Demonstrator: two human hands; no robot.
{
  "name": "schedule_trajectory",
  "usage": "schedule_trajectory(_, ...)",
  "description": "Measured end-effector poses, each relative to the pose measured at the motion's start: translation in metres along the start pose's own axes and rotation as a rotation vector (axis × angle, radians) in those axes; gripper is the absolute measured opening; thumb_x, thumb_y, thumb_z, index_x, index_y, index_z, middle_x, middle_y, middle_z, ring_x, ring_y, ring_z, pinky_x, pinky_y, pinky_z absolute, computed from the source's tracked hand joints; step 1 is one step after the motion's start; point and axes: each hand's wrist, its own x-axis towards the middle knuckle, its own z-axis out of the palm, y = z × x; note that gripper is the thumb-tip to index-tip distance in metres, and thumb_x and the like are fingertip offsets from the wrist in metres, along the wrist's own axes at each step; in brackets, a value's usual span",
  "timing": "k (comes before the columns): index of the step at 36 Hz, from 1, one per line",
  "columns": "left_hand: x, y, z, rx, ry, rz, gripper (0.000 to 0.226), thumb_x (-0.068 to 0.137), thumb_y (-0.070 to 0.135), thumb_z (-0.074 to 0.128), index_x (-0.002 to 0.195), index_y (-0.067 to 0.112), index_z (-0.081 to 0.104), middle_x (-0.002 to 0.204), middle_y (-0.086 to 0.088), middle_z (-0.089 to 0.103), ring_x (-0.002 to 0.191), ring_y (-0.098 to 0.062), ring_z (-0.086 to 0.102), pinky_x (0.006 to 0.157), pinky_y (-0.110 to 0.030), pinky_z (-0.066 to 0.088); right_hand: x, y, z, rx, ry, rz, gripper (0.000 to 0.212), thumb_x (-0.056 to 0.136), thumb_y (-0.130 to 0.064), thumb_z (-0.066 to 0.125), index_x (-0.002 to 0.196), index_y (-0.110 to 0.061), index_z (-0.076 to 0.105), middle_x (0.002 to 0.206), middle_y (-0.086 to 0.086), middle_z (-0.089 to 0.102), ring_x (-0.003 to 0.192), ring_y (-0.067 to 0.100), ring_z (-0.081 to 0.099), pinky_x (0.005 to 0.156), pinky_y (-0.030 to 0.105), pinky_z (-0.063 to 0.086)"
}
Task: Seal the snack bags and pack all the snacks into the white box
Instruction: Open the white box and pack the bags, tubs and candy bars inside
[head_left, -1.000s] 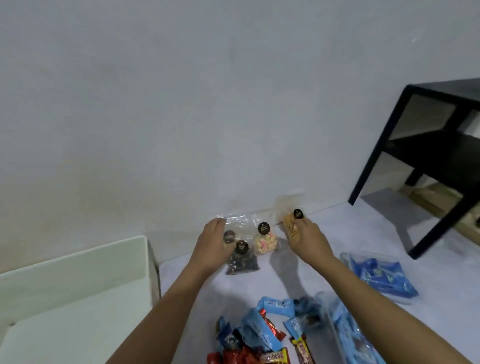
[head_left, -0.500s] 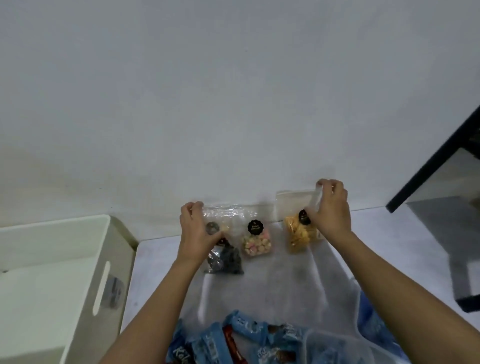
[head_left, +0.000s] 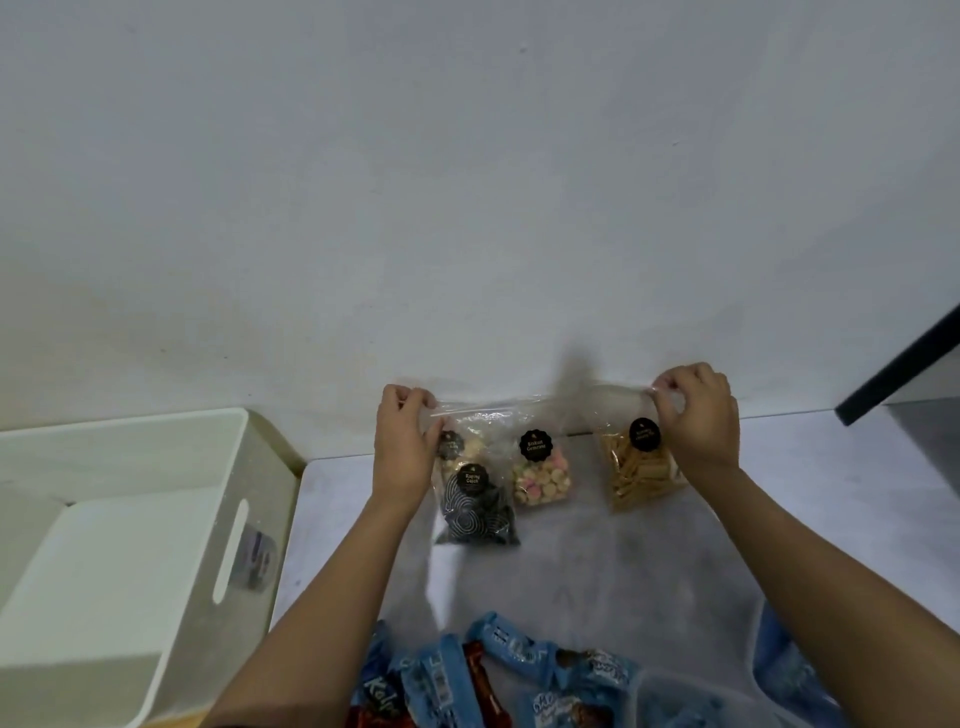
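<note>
A large clear zip bag lies flat on the grey surface with its top edge against the wall. Inside it are small snack packs: a dark swirl pack, a pink-and-cream biscuit pack, a yellow stick-biscuit pack and a pale pack partly hidden behind my left hand. My left hand pinches the bag's top left corner. My right hand pinches the top right corner. The white box stands at the left, open, nothing visible inside.
Blue and red wrapped snacks lie heaped at the bottom centre. More blue packs in a clear bag sit at the bottom right. A black table leg slants in at the right edge. The wall rises directly behind the bag.
My view has swung left and closer, so the box fills more of the left side. My right hand moved from the yellow pack to the bag's top right corner; both hands now stretch the top edge.
</note>
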Motion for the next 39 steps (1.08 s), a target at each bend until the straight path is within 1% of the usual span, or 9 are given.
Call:
schedule_trajectory(9, -0.001, 0.003, -0.011, -0.041, -0.022, 0.031, 0.005, 0.083, 0.001, 0.065, 0.082, 0.001, 0.070, 0.087, -0.006, 0.058, 0.072, -0.011, 0.055, 0.068, -0.002, 0.038, -0.008, -0.011, -0.021, 0.090, 0.004, 0.018, 0.006, 0.086, -0.017, 0.062, 0.084, -0.012, 0.063, 0.093, 0.004, 0.062, 0.091, 0.025, 0.056, 0.085, 0.047, 0.044)
schedule_trajectory(14, -0.008, 0.004, -0.020, -0.046, -0.064, 0.093, 0.005, 0.082, 0.006, 0.067, 0.082, 0.009, 0.071, 0.083, -0.002, 0.068, 0.085, -0.019, 0.059, 0.079, -0.026, 0.045, -0.020, -0.020, -0.036, 0.161, -0.014, 0.015, 0.005, 0.086, -0.015, 0.062, 0.083, -0.013, 0.061, 0.088, -0.004, 0.058, 0.092, 0.022, 0.058, 0.085, 0.041, 0.046)
schedule_trajectory(17, -0.015, 0.019, -0.031, -0.146, -0.164, 0.058, 0.007, 0.087, 0.013, 0.062, 0.082, 0.012, 0.068, 0.079, 0.001, 0.067, 0.081, -0.015, 0.058, 0.076, -0.017, 0.042, -0.028, -0.029, -0.050, 0.225, -0.063, 0.031, 0.006, 0.086, -0.015, 0.063, 0.082, -0.013, 0.060, 0.084, -0.002, 0.061, 0.088, 0.017, 0.058, 0.073, 0.024, 0.043)
schedule_trajectory(19, -0.018, 0.030, -0.039, -0.226, -0.272, 0.060, 0.007, 0.088, 0.015, 0.060, 0.082, 0.012, 0.063, 0.075, -0.006, 0.066, 0.073, -0.020, 0.060, 0.070, -0.021, 0.045, -0.032, -0.038, -0.062, 0.262, -0.117, 0.049, 0.009, 0.085, -0.014, 0.065, 0.078, -0.014, 0.059, 0.081, 0.000, 0.063, 0.084, 0.016, 0.059, 0.068, 0.018, 0.041)
schedule_trajectory(21, -0.021, 0.038, -0.049, -0.254, -0.348, 0.109, 0.007, 0.089, 0.015, 0.059, 0.082, 0.013, 0.059, 0.074, -0.010, 0.063, 0.072, -0.024, 0.059, 0.071, -0.030, 0.047, -0.036, -0.050, -0.075, 0.298, -0.166, 0.066, 0.009, 0.084, -0.012, 0.066, 0.077, -0.013, 0.060, 0.080, 0.006, 0.065, 0.081, 0.022, 0.061, 0.070, 0.024, 0.046)
schedule_trajectory(24, -0.020, 0.049, -0.074, -0.298, -0.398, 0.174, 0.008, 0.091, 0.013, 0.056, 0.083, 0.015, 0.058, 0.076, 0.002, 0.064, 0.071, -0.006, 0.061, 0.070, -0.024, 0.047, -0.044, -0.077, -0.094, 0.344, -0.151, 0.067, 0.009, 0.083, -0.009, 0.065, 0.076, -0.013, 0.062, 0.080, 0.011, 0.066, 0.079, 0.022, 0.062, 0.075, 0.028, 0.048)
schedule_trajectory(29, -0.001, 0.055, -0.143, -0.358, -0.361, 0.313, 0.009, 0.092, 0.012, 0.054, 0.088, 0.018, 0.060, 0.077, 0.007, 0.065, 0.073, -0.001, 0.061, 0.068, -0.010, 0.045, -0.066, -0.149, -0.124, 0.443, 0.004, 0.022, 0.009, 0.086, -0.007, 0.061, 0.079, -0.013, 0.063, 0.075, 0.005, 0.065, 0.065, 0.002, 0.059, 0.065, 0.009, 0.046)
schedule_trajectory(34, 0.020, 0.037, -0.234, -0.385, -0.209, 0.390, 0.013, 0.091, 0.008, 0.056, 0.098, 0.013, 0.066, 0.078, 0.005, 0.066, 0.067, 0.002, 0.061, 0.068, -0.007, 0.046, -0.090, -0.237, -0.132, 0.589, 0.083, -0.070, 0.011, 0.088, -0.010, 0.059, 0.080, -0.013, 0.064, 0.069, 0.004, 0.064, 0.062, 0.005, 0.059, 0.068, 0.017, 0.047)
schedule_trajectory(39, 0.024, -0.014, -0.316, -0.371, -0.136, 0.339, 0.014, 0.089, 0.008, 0.058, 0.089, 0.018, 0.066, 0.074, 0.005, 0.066, 0.062, 0.001, 0.060, 0.064, -0.009, 0.046, -0.117, -0.332, -0.114, 0.742, -0.003, -0.200, 0.018, 0.089, -0.002, 0.057, 0.075, -0.013, 0.061, 0.054, -0.009, 0.062, 0.053, 0.003, 0.056, 0.049, 0.013, 0.038)
